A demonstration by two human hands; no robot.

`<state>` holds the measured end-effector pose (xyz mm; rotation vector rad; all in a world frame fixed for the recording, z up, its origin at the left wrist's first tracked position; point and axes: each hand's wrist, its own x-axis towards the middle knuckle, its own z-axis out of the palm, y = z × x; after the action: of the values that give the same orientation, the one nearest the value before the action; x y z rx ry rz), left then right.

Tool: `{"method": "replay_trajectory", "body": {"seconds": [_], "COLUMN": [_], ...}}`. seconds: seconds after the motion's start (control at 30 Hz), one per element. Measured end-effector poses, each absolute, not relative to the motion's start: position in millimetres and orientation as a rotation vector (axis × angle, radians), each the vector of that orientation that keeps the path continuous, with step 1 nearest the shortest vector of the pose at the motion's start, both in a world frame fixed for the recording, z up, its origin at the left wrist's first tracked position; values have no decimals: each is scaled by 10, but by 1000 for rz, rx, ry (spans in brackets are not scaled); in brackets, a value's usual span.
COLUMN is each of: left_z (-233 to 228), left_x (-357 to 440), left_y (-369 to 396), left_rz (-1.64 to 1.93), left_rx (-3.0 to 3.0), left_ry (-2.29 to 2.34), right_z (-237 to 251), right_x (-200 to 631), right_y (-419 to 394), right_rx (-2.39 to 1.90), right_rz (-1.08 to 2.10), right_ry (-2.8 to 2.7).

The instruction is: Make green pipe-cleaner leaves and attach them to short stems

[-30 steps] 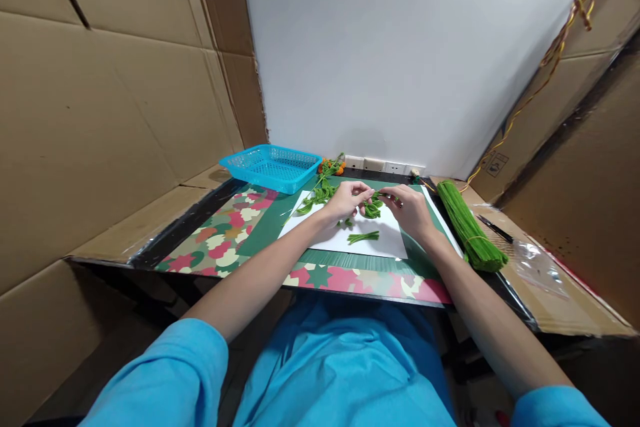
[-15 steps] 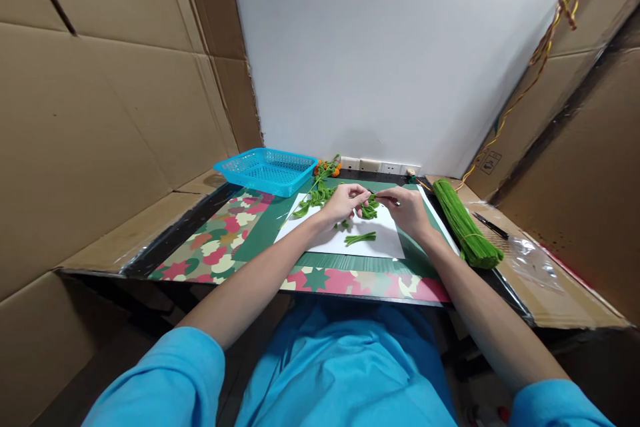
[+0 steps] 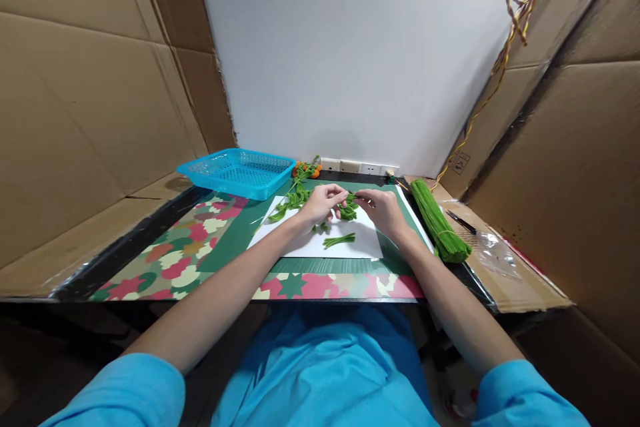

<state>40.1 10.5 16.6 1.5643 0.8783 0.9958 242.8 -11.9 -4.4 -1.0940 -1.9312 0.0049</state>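
I see my left hand (image 3: 323, 202) and right hand (image 3: 381, 209) meeting over a white sheet (image 3: 310, 245), fingers pinched on one green pipe-cleaner piece (image 3: 349, 207) between them. A thick bundle of green pipe cleaners (image 3: 439, 219) lies just right of the sheet.

Your worktop (image 3: 125, 250) is dark-edged and carries a camouflage-patterned mat (image 3: 190, 253) with a plain green centre, and on that mat a white paper sheet (image 3: 365, 243) lies square in front of you. On the sheet you have a short bundle of cut green stems (image 3: 339, 239), with a heap of green pieces (image 3: 290, 200) at its far left corner. A blue basket (image 3: 237, 172) sits at the far left, a long bundle of green pipe cleaners (image 3: 439, 220) lies along the right, and a dark tool (image 3: 461, 221) rests just beyond it.
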Motion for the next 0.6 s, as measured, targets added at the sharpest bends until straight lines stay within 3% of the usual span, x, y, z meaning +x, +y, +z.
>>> {"method": "replay_trajectory", "body": {"seconds": [0.6], "left_z": [145], "left_x": [405], "left_y": [102], "left_rz": [994], "left_rx": [1567], "left_ry": [898], "right_z": [-76], "right_x": [2434], "right_y": [-130], "right_rx": [-1060], "right_rz": [42], "right_ry": [-1882]}}
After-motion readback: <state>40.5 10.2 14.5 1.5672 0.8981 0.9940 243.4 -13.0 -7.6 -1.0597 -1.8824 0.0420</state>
